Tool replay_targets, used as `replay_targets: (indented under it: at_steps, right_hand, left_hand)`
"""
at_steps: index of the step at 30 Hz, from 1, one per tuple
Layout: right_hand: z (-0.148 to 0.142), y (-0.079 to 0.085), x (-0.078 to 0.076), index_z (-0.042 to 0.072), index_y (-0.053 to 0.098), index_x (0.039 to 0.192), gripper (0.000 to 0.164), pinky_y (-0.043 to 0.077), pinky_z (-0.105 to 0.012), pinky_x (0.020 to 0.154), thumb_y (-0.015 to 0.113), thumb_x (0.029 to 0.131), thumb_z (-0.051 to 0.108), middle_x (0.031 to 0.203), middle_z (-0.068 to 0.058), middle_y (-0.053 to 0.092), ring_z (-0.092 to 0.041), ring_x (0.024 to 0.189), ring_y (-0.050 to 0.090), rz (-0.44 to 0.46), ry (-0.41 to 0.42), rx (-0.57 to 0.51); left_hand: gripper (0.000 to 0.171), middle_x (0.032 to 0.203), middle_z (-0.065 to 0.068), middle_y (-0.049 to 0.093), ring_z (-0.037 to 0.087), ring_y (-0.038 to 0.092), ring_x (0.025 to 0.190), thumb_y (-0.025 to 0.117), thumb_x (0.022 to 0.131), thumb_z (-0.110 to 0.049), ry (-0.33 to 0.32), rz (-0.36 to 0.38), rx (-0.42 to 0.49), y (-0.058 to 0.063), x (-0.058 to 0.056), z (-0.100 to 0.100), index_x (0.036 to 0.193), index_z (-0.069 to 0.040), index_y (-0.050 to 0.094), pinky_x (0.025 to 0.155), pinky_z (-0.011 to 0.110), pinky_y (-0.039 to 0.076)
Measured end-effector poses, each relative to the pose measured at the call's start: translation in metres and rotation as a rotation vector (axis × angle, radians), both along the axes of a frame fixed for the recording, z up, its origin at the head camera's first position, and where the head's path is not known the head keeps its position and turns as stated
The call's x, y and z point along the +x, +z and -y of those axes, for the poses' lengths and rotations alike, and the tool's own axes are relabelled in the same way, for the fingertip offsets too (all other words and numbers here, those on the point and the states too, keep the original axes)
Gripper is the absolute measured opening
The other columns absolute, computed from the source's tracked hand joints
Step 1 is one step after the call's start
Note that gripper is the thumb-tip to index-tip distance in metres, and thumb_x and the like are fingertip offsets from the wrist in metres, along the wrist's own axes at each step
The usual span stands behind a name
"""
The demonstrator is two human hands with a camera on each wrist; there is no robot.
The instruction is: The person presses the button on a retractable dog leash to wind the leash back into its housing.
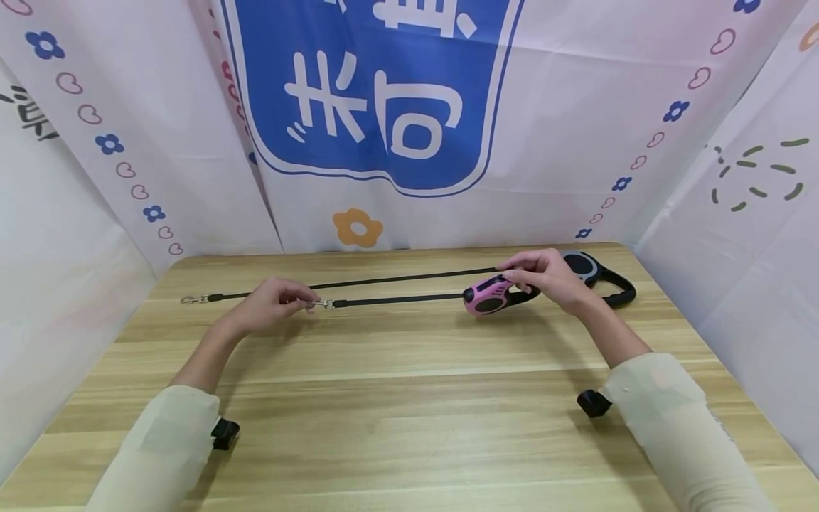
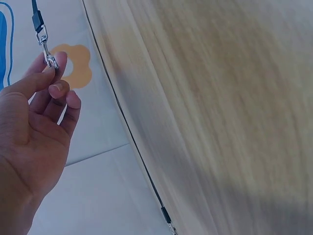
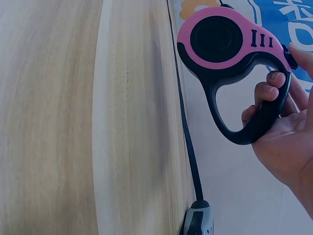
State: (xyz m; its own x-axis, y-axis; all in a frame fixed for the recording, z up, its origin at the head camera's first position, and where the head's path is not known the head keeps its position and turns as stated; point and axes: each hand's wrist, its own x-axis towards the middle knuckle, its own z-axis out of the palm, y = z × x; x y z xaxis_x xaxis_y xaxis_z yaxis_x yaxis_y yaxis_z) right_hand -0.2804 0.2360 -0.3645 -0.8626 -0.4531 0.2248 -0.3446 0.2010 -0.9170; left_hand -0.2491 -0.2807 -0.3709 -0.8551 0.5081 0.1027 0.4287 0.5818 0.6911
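Observation:
A pink and black retractable dog leash (image 1: 489, 296) is in my right hand (image 1: 544, 276). Fingers curl through its black loop handle (image 3: 261, 122) in the right wrist view, the thumb beside the button on top. Its black cord (image 1: 399, 299) runs out straight to the left. At the cord's end, the silver snap hook (image 2: 46, 48) is pinched between thumb and fingertips of my left hand (image 1: 271, 304). Behind lies a second retractable leash (image 1: 581, 264), grey and black, partly covered by the right hand. Its cord (image 1: 409, 278) stretches left across the table to a snap hook (image 1: 192, 299).
The wooden table (image 1: 384, 427) fills the foreground. A white printed cloth (image 1: 563, 142) with a blue sign hangs along its back edge, with more white cloth (image 1: 755, 235) at both sides. Small black devices (image 1: 593, 403) sit at both sleeves.

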Motion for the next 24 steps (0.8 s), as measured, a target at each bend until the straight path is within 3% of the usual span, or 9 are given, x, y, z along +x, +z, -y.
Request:
replay_targets:
  at_steps: [4,9,10,13,16,24]
  right_hand:
    - [0.0014,-0.0012,-0.0009,-0.004,0.074,0.114,0.018,0.043,-0.026,0.061,0.063,0.100,0.002,0.069,-0.003,0.061,-0.012,0.062,0.052,-0.001,0.012,-0.011]
    - [0.0029,-0.0031,-0.0019,0.014,0.079,0.108,0.023,0.043,-0.025,0.062,0.062,0.100,0.000,0.068,0.000,0.061,-0.011,0.062,0.051,0.004,0.033,-0.037]
    - [0.0035,-0.0033,-0.0019,0.013,0.079,0.108,0.023,0.043,-0.025,0.062,0.062,0.100,0.000,0.068,0.000,0.061,-0.011,0.062,0.051,0.006,0.033,-0.038]
    - [0.0049,-0.0040,-0.0020,-0.001,0.075,0.112,0.018,0.043,-0.025,0.061,0.062,0.100,0.000,0.068,-0.001,0.060,-0.012,0.061,0.051,0.008,0.028,-0.034]
    - [0.0062,-0.0045,-0.0018,-0.018,0.066,0.117,0.025,0.042,-0.026,0.062,0.062,0.100,0.001,0.067,-0.002,0.060,-0.013,0.060,0.050,0.011,0.018,-0.023]
    - [0.0099,-0.0048,-0.0025,-0.018,0.065,0.119,0.028,0.042,-0.026,0.062,0.063,0.101,0.003,0.068,-0.004,0.060,-0.013,0.062,0.051,0.021,0.009,0.006]
  left_hand:
    - [0.021,0.101,0.020,0.076,0.035,0.071,0.090,0.060,0.098,0.010,-0.002,-0.004,0.000,-0.0013,-0.0001,-0.0008,0.113,0.008,0.073,0.070,0.027,0.055]
    - [0.020,0.103,0.019,0.076,0.033,0.071,0.089,0.060,0.097,0.010,-0.005,0.000,-0.008,-0.0022,-0.0004,-0.0023,0.113,0.008,0.073,0.070,0.028,0.055]
    - [0.020,0.103,0.019,0.076,0.033,0.070,0.089,0.060,0.098,0.010,-0.003,0.001,-0.012,-0.0024,-0.0006,-0.0024,0.113,0.008,0.073,0.070,0.027,0.054]
    - [0.020,0.103,0.019,0.076,0.033,0.069,0.087,0.060,0.098,0.009,0.002,0.005,-0.029,-0.0032,-0.0010,-0.0026,0.112,0.007,0.074,0.068,0.024,0.052]
    - [0.020,0.103,0.019,0.076,0.033,0.069,0.087,0.060,0.098,0.009,-0.003,0.011,-0.028,-0.0034,-0.0013,-0.0034,0.112,0.006,0.074,0.069,0.026,0.053]
    - [0.019,0.103,0.020,0.076,0.029,0.067,0.084,0.060,0.097,0.010,-0.029,0.008,-0.020,-0.0045,-0.0015,-0.0067,0.109,0.006,0.075,0.067,0.028,0.053]
